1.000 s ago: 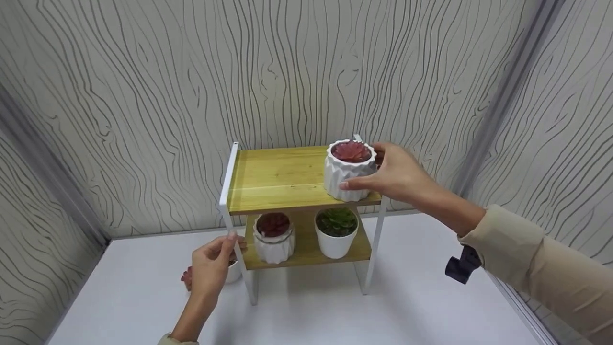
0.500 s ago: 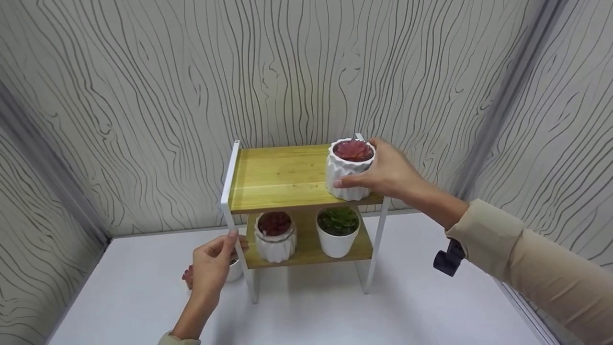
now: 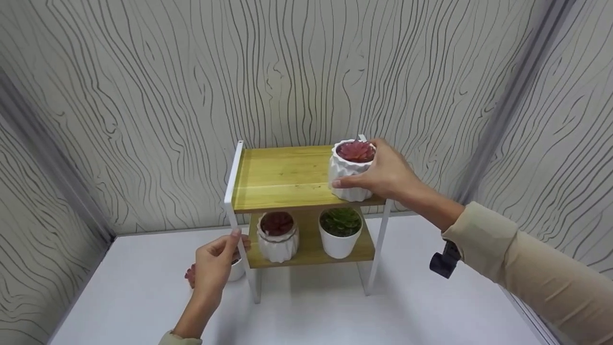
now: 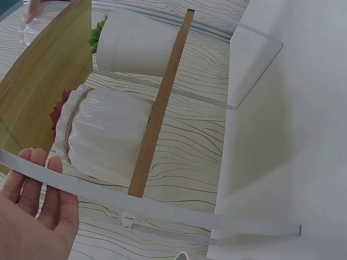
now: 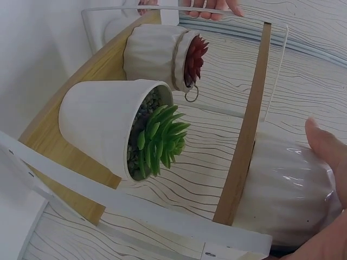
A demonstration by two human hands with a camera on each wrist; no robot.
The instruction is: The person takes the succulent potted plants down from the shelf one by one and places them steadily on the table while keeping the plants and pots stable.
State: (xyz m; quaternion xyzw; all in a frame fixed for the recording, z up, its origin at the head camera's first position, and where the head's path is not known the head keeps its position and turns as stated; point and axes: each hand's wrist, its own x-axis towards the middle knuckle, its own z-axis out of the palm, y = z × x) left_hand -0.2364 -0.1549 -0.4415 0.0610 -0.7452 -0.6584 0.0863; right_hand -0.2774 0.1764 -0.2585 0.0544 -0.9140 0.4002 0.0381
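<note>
A two-tier plant stand with wooden boards (image 3: 282, 175) and a white metal frame (image 3: 233, 220) stands in the middle of the head view. My right hand (image 3: 392, 172) grips a white ribbed pot (image 3: 342, 170) holding a red succulent (image 3: 355, 150), at the right end of the top board. Its thumb lies across the pot's front. At the stand's left side, my left hand (image 3: 214, 263) holds the frame's upright bar. The left wrist view shows its fingers (image 4: 51, 203) behind that bar (image 4: 108, 190).
The lower board carries a white ribbed pot (image 3: 278, 247) with a dark red succulent and a smooth white pot (image 3: 340, 245) with a green succulent. Partly behind my left hand, another white pot (image 3: 236, 272) and a red succulent (image 3: 190, 275) sit on the white table (image 3: 129, 287).
My right wrist and forearm have shifted slightly left, and the thumb reaches a little farther across the pot. The pot stays at the top board's right end. My left hand keeps its place.
</note>
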